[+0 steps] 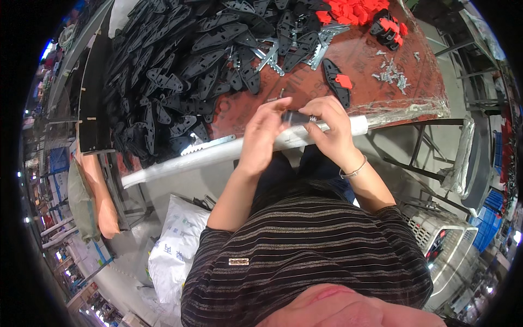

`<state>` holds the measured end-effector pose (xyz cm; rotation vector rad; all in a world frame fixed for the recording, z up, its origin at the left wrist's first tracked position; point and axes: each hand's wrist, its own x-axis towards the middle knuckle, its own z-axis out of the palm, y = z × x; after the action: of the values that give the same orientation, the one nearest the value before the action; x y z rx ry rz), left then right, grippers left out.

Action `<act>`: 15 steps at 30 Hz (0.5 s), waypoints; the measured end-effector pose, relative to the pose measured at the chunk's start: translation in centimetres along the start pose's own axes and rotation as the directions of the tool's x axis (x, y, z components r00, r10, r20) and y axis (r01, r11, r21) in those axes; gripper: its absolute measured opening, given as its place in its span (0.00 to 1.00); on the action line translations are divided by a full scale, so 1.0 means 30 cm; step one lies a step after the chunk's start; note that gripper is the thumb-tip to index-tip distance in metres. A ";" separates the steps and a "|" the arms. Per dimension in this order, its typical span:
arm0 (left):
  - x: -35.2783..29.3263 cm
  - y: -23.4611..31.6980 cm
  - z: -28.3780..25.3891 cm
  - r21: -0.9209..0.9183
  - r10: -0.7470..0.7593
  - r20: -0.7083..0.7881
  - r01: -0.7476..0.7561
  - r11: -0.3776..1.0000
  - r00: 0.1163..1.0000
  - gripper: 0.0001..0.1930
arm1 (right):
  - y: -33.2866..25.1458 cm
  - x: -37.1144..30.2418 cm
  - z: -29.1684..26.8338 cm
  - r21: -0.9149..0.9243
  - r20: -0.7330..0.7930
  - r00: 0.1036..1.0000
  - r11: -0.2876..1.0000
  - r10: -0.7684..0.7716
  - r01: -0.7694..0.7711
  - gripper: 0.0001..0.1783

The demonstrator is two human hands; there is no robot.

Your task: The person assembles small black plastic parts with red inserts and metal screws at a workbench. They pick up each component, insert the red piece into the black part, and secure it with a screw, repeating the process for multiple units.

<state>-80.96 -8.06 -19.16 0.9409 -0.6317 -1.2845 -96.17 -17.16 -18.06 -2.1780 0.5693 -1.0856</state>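
Note:
My right hand (330, 129) pinches a small dark plastic part (296, 117) between thumb and fingers, above the table's near edge. A small coil spring (313, 119) shows at the part's right end, by the fingertips. My left hand (262, 133) is at the other end, slightly blurred, its fingers extended and thumb apart; whether it touches the part is hard to see. Just beyond lies a long black plastic plate (330, 76) with a red plastic tab (344, 82) on it. Some loose springs (280, 94) rest beyond my left fingertips.
Black plastic plates (180, 60) are heaped across the left and back, with toothed metal strips (327, 46) among them. Red tabs (354, 10) pile at the back; small metal springs (393, 75) lie at right. White padding (180, 166) covers the near edge. A white sack (177, 245) stands below.

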 end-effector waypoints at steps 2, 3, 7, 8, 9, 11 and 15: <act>0.000 0.049 0.006 -0.251 -0.205 0.066 0.215 0.944 0.976 0.19 | -0.005 0.037 -0.023 -0.163 0.006 0.978 0.965 -0.209 0.207 0.13; -0.001 0.067 0.022 -0.338 -0.296 0.088 0.307 0.890 0.951 0.20 | -0.004 0.048 -0.028 -0.201 0.049 0.953 0.932 -0.298 0.302 0.11; 0.011 0.023 -0.012 -0.045 -0.210 0.099 0.215 0.976 0.973 0.16 | 0.003 0.096 -0.040 -0.255 0.147 0.909 0.872 -0.391 0.417 0.12; 0.016 0.016 -0.022 -0.085 -0.196 0.054 0.200 0.976 0.979 0.15 | 0.029 0.116 -0.048 -0.291 0.092 0.930 0.883 -0.356 0.367 0.15; 0.019 0.013 -0.033 -0.125 -0.182 0.007 0.182 0.975 0.983 0.14 | 0.062 0.138 -0.065 -0.319 0.055 0.959 0.905 -0.277 0.280 0.16; 0.016 0.026 -0.033 -0.157 -0.167 -0.125 0.147 0.977 0.978 0.10 | 0.160 0.189 -0.108 -0.423 -0.001 0.989 0.896 -0.148 0.134 0.17; 0.024 0.039 -0.025 -0.170 -0.116 -0.162 0.088 0.982 0.980 0.10 | 0.427 0.308 -0.181 -0.576 -0.065 0.997 0.818 -0.031 -0.012 0.17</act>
<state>-79.61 -8.57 -18.60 0.9468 -0.3432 -1.3091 -96.61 -33.79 -19.49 -2.6620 1.0334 -1.0970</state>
